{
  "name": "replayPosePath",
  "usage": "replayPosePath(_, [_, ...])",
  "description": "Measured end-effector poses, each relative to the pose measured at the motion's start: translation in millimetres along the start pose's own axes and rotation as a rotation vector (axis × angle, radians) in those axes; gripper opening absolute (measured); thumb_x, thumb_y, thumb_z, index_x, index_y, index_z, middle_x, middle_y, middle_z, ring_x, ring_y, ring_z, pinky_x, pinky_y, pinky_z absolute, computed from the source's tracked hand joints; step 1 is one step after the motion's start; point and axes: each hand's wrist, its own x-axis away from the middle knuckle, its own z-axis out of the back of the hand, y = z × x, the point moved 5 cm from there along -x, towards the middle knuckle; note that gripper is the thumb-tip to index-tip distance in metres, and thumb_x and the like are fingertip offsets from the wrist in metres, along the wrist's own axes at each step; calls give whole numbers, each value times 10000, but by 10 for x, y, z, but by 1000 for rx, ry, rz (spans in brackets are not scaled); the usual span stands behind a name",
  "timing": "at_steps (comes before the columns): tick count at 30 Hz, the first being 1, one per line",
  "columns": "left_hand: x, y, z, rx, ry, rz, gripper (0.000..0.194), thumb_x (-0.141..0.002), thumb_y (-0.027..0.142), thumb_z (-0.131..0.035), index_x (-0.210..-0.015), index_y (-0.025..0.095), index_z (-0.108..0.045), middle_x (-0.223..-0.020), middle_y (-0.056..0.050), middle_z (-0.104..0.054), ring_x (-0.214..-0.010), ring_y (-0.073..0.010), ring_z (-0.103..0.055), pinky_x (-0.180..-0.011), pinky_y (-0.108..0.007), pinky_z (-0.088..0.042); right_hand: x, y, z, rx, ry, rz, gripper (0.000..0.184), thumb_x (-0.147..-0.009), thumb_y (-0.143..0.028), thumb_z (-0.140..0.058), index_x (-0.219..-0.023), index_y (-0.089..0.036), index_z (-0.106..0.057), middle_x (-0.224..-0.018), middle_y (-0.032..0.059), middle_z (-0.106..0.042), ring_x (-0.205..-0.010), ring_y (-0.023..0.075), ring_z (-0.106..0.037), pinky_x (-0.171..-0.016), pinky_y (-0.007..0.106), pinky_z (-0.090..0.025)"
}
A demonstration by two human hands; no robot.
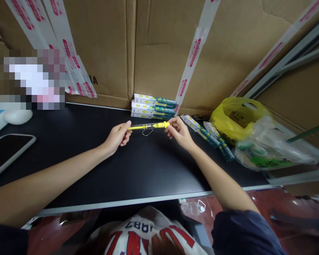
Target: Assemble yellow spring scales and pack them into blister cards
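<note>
A thin spring scale (152, 126), with a clear tube and yellow parts, is held level above the black table. My left hand (118, 135) is closed around its left end, thumb on top. At the other end, the fingers of my right hand (179, 131) pinch the yellow cap. A thin pale loop (147, 132) shows just below the tube; whether it is attached, I cannot tell. Behind the scale stands a stack of printed boxes (153, 106) picturing a similar yellow tool. Two more such boxes (200, 131) (219, 141) lie slanted beyond my right hand.
A yellow plastic bag (232, 118) and a clear plastic bag (271, 145) sit at the right, near a metal frame. On the left are a white-edged tablet-like device (12, 152) and a rounded white object (18, 116). Large taped cardboard (162, 53) walls the back of the table (149, 173).
</note>
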Motion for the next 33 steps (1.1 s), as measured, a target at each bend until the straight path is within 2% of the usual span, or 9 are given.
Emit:
replayPosePath(10, [37, 31, -23, -47, -17, -16, 361, -875, 466, -532, -682, 171, -452, -507, 69, -408, -325, -23, -351, -289, -130, -215, 6, 21, -24, 37, -60, -25, 314, -925, -504, -465, -837, -203, -442, -721, -10, -604, -547, 84, -525, -483, 200, -441])
replayPosePath(16, [62, 30, -51, -75, -40, -23, 368, -864, 488, -535, -687, 176, -453, -500, 75, -399, -323, -26, -352, -288, -132, -217, 7, 55, -10, 164, -49, -65, 502, -920, -599, -381, -650, -183, -461, -595, -5, -555, -473, 85, -482, -490, 220, -414])
replayPosePath(21, [72, 32, -73, -97, -51, -20, 369, -861, 489, -539, -688, 174, -454, -494, 75, -398, -321, -25, -353, -286, -130, -212, 12, 105, 9, 230, -48, -127, 652, -907, -660, -301, -472, -184, -399, -475, 7, -497, -426, 83, -452, -481, 229, -387])
replayPosePath(23, [68, 36, -75, -101, -53, -26, 369, -866, 486, -533, -687, 174, -452, -497, 74, -400, -322, -25, -356, -288, -129, -213, 10, 79, 22, 221, -33, -94, 623, -928, -630, -289, -524, -180, -441, -495, -1, -504, -432, 84, -453, -483, 228, -387])
replayPosePath(25, [60, 41, -69, -91, -49, -33, 372, -871, 485, -526, -683, 174, -445, -501, 74, -402, -323, -25, -354, -289, -129, -214, 10, 41, 32, 159, -10, -43, 499, -949, -578, -315, -708, -184, -504, -564, -18, -537, -444, 87, -458, -470, 223, -385])
replayPosePath(28, [49, 44, -47, -60, -29, -33, 366, -878, 474, -522, -686, 172, -446, -505, 74, -400, -326, -23, -347, -291, -129, -214, 17, 13, 5, 49, -37, -1, 291, -945, -506, -411, -936, -217, -442, -657, -41, -568, -473, 91, -472, -463, 214, -393])
replayPosePath(33, [50, 38, -30, -41, -10, -21, 353, -891, 451, -513, -690, 165, -460, -505, 70, -398, -328, -23, -349, -291, -131, -211, 36, 19, -47, 65, -90, 1, 276, -949, -481, -420, -871, -217, -405, -688, -34, -572, -512, 87, -487, -518, 221, -424])
